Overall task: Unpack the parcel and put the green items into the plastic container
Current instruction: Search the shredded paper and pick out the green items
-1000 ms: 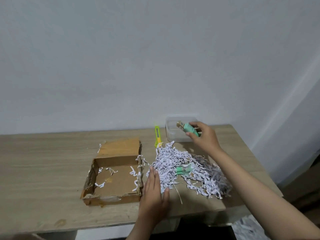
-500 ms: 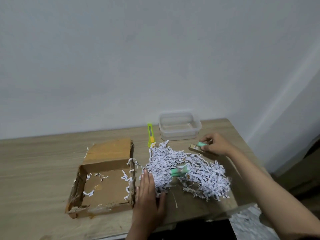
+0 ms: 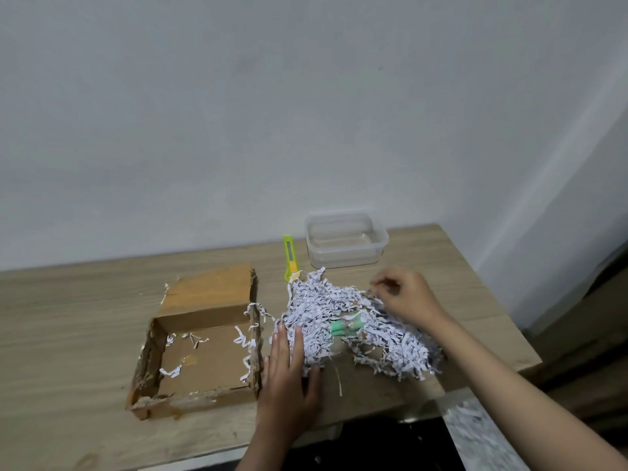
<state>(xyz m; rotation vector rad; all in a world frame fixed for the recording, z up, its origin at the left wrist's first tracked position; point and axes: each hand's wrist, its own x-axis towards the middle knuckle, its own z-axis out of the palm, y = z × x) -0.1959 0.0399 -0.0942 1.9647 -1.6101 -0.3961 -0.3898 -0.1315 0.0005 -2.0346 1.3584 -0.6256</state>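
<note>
The opened cardboard parcel [image 3: 204, 300] lies at the left of the wooden table [image 3: 68, 334] with a few paper shreds inside. A heap of white shredded paper [image 3: 316, 311] lies to its right, and a mint-green item [image 3: 346, 328] shows in the middle of the heap. The clear plastic container [image 3: 345, 256] stands behind the heap by the wall. My left hand [image 3: 289, 372] rests flat, fingers straight, on the near left edge of the shreds. My right hand [image 3: 406, 295] hovers at the far right edge of the heap with fingers curled; what they hold is hidden.
A yellow-green box cutter [image 3: 290, 254] lies between the parcel and the container, its tip under the shreds. The table's right edge [image 3: 503, 321] is close to the heap. More shredded paper [image 3: 475, 433] lies below the table at the lower right.
My right hand carried a green-and-brown item from above the container down to the far edge of the heap; that item is out of sight now. The left hand stayed put.
</note>
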